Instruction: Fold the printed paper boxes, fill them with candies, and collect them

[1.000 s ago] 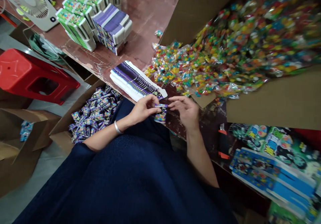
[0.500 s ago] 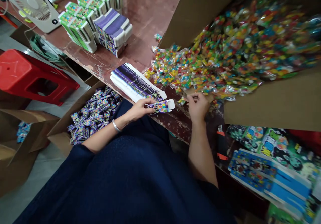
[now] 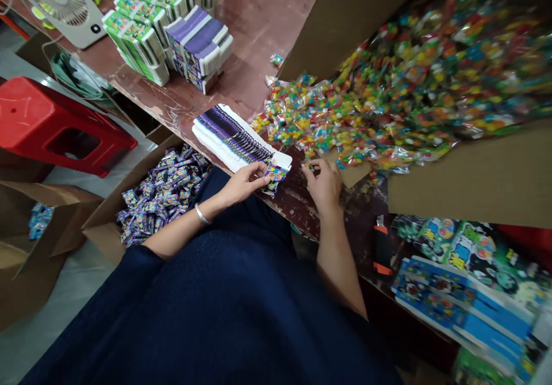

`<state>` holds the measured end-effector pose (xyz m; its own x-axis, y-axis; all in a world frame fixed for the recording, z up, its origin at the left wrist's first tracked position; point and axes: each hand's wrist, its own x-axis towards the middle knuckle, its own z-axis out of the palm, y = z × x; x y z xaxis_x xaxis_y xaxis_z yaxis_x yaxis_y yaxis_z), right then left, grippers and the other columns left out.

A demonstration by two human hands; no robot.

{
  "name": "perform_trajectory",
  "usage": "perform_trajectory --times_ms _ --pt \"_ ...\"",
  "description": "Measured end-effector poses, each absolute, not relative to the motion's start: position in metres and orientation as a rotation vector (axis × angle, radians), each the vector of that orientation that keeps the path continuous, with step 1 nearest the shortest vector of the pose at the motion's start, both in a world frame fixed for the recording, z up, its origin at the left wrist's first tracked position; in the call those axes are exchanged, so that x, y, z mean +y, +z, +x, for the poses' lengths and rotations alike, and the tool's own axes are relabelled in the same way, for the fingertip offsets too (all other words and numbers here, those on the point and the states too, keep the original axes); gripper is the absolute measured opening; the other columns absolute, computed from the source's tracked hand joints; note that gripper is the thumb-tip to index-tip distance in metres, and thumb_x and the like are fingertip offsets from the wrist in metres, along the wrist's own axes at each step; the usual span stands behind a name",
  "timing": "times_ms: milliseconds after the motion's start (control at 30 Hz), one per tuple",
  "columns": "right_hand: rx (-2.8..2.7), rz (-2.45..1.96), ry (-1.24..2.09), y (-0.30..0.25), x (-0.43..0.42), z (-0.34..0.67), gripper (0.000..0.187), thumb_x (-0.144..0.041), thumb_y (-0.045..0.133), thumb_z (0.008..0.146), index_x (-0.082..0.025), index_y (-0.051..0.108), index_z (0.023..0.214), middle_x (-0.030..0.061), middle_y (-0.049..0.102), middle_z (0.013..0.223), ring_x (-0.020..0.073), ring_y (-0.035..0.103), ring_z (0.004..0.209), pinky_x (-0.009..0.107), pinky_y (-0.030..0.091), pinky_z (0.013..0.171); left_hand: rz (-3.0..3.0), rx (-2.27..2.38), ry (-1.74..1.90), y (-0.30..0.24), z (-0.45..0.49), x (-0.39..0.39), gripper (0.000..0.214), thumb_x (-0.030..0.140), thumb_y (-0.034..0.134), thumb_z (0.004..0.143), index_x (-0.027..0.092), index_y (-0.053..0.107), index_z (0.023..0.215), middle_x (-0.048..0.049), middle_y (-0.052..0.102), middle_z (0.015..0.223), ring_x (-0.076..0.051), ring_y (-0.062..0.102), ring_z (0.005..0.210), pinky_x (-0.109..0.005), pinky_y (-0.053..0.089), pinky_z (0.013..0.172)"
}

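Note:
My left hand [image 3: 245,184] grips a small purple printed candy box [image 3: 276,174] at the table's front edge, its white end flap standing out. To the right, my right hand [image 3: 326,185] pinches a small clear packet of coloured candy [image 3: 308,167], mostly covered by the fingertips, a short way from the box. Just beyond the left hand lies a fanned row of flat purple boxes [image 3: 233,138]. Loose candy packets [image 3: 366,103] spill from a tipped cardboard carton [image 3: 470,181] onto the table, close behind my right hand.
Banded stacks of green boxes [image 3: 138,40] and purple boxes [image 3: 198,43] stand near a white fan [image 3: 64,6]. Below left, a carton [image 3: 106,238] holds many filled purple boxes [image 3: 166,192], near a red stool [image 3: 64,123]. A cutter [image 3: 382,247] and blue flat boxes [image 3: 461,304] lie right.
My right hand has moved left from the candy pile toward the box, carrying the packet. My left hand has tilted the box, its flap end now pointing more away from me.

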<state>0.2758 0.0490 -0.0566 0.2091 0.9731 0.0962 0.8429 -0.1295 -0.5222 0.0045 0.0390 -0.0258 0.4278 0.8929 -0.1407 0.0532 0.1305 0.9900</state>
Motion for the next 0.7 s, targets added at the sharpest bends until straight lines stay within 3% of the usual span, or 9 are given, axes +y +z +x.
perform_trajectory --times_ms 100,200,300,433,533,700 --pt "-1.635 -1.992 0.467 -0.056 0.053 0.274 0.024 -0.046 0.071 0.083 -0.023 0.067 0.087 0.0051 0.067 0.080 0.0218 0.061 0.071 0.039 0.052 0.078 1.337 0.974 0.776 -0.025 0.004 0.039 0.024 0.037 0.070 0.092 0.017 0.059 0.097 -0.0031 0.064 0.089 -0.014 0.060 0.079 -0.027 0.052 0.072" --pt "-1.365 -1.797 0.696 -0.046 0.052 0.269 0.032 -0.050 0.076 0.078 -0.024 0.057 0.083 -0.0053 0.057 0.062 0.0153 0.055 0.054 0.030 0.048 0.058 1.422 1.061 0.775 -0.025 0.005 0.037 0.025 0.029 0.070 0.092 0.016 0.061 0.110 -0.0041 0.067 0.094 -0.015 0.062 0.082 -0.029 0.053 0.076" --pt "-1.114 -1.496 0.839 -0.026 0.047 0.258 0.040 -0.048 0.081 0.075 -0.026 0.052 0.092 -0.0070 0.062 0.071 0.0116 0.057 0.050 0.024 0.044 0.046 1.524 1.117 0.740 -0.027 0.009 0.033 0.031 0.024 0.070 0.091 0.016 0.061 0.120 -0.0017 0.066 0.087 -0.015 0.060 0.076 -0.030 0.051 0.073" --pt "-1.161 -1.353 0.897 0.006 0.038 0.234 0.045 -0.042 0.081 0.080 -0.031 0.058 0.117 -0.0043 0.069 0.091 0.0068 0.050 0.045 0.023 0.040 0.040 1.630 1.137 0.711 -0.028 0.017 0.028 0.024 0.019 0.070 0.089 0.017 0.061 0.111 -0.0001 0.065 0.085 -0.014 0.057 0.071 -0.029 0.048 0.070" --pt "-1.195 -1.354 0.857 0.017 0.034 0.215 0.033 -0.046 0.080 0.084 -0.027 0.061 0.103 -0.0038 0.068 0.086 0.0054 0.047 0.044 0.022 0.038 0.038 1.666 1.125 0.709 -0.025 0.023 0.025 0.017 0.019 0.069 0.088 0.017 0.059 0.102 0.0000 0.063 0.084 -0.014 0.057 0.071 -0.029 0.047 0.069" --pt "-1.142 -1.397 0.756 0.011 0.031 0.194 0.037 -0.049 0.083 0.081 -0.025 0.055 0.088 -0.0032 0.067 0.078 0.0078 0.054 0.047 0.022 0.041 0.039 1.650 1.083 0.778 -0.020 0.026 0.022 0.014 0.020 0.066 0.090 0.017 0.057 0.101 -0.0019 0.065 0.089 -0.014 0.058 0.074 -0.029 0.050 0.070"
